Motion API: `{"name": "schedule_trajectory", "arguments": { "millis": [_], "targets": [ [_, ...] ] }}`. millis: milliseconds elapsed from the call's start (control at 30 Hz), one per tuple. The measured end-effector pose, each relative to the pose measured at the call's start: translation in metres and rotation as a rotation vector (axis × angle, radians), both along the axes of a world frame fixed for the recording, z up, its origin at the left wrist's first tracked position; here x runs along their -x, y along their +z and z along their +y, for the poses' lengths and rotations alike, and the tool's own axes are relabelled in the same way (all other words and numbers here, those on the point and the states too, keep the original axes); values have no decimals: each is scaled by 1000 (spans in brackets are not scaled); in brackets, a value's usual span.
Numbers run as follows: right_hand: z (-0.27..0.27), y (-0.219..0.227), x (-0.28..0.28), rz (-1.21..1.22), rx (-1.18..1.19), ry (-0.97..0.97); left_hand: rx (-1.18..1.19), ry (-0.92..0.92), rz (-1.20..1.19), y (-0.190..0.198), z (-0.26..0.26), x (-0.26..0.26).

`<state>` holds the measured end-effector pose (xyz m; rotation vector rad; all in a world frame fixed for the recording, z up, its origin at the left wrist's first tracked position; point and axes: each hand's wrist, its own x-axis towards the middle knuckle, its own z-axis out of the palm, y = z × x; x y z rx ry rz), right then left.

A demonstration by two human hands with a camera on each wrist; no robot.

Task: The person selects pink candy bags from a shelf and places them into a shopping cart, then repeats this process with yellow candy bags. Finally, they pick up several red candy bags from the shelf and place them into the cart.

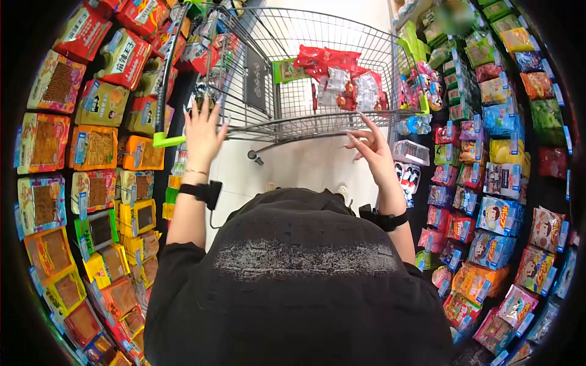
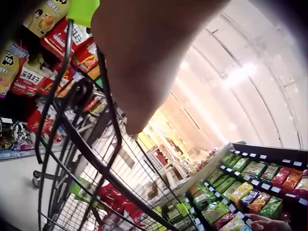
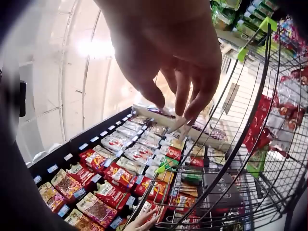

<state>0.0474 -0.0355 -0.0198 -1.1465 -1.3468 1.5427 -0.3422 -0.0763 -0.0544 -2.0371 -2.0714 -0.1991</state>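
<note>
So snack packs (image 1: 342, 76) already sit in the cart (image 1: 305, 125) at 12 o'clock; my left hand (image 1: 202, 135) and right hand (image 1: 370, 146) hover there, fingers spread, holding nothing.

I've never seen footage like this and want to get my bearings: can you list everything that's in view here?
shopping cart: one, grey wire with green corner caps, in the aisle ahead of the person
snack packs in the cart: several, mostly red, some clear, piled in the basket
left shelf packets: many, orange, yellow and red, in rows
right shelf packets: many, green, blue, pink and yellow, in rows
floor: pale, under the cart
dark top: one, black, worn by the person
wrist straps: two, black, one on each wrist
left hand: fingers spread straight, at the cart's near rim
right hand: fingers relaxed, raised beside the rim, holding nothing
</note>
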Motion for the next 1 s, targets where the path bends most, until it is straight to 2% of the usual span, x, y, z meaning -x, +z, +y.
{"name": "schedule_trajectory", "arguments": {
  "millis": [33, 167, 233, 300, 367, 400, 433, 467, 500, 533, 567, 600, 633, 667, 700, 733, 767, 800, 833, 900, 967, 1000],
  "targets": [
    [4, 3, 12, -20, 31, 48, -26, 24, -5, -2, 3, 1],
    [22, -5, 7, -106, 39, -57, -73, 135, -54, -13, 11, 2],
    [38, 10, -3, -212, -42, -113, -64, 159, -16, -14, 14, 4],
    [72, 53, -17, -314, -128, -156, -85, 152, -50, -18, 16, 6],
    [119, 115, -26, -350, -225, -297, -46, 172, -59, -16, 18, 7],
    [146, 142, -36, -107, -328, -304, -30, 189, -39, -14, 20, 7],
    [177, 168, -43, 107, -430, -167, -27, 190, -37, -12, 22, 8],
    [202, 197, -40, 136, -460, -65, -11, 198, 6, -9, 24, 8],
    [238, 209, -36, -75, -490, -65, 5, 210, 49, -6, 26, 8],
    [275, 202, -16, -123, -487, -37, 21, 217, 46, -3, 29, 8],
    [323, 188, -4, -558, -489, 164, 27, 225, 50, 0, 31, 8],
    [356, 162, 18, -774, -519, 440, 51, 218, 26, 3, 34, 8],
    [406, 97, 32, -908, -566, 623, 75, 213, 1, 6, 38, 9],
    [406, 67, 57, -972, -422, 683, 94, 199, -5, 7, 41, 11],
    [411, 34, 74, -1218, -282, 829, 101, 213, -38, 10, 45, 9],
    [430, -36, 73, -1371, -421, 1002, 147, 223, -51, 13, 48, 9],
    [444, -100, 72, -1425, -773, 1248, 192, 239, -58, 15, 52, 9],
    [433, -126, 73, -1455, -888, 1245, 196, 258, -52, 15, 56, 8],
    [431, -158, 85, -1546, -840, 1275, 210, 275, -42, 16, 60, 7],
    [421, -225, 92, -1499, -1159, 1333, 295, 317, -10, 19, 66, 6],
    [409, -269, 103, -1432, -1081, 1482, 365, 331, -59, 22, 78, 5],
    [406, -292, 105, -1358, -1180, 1562, 360, 333, -39, 20, 83, 5]
  ]
}}
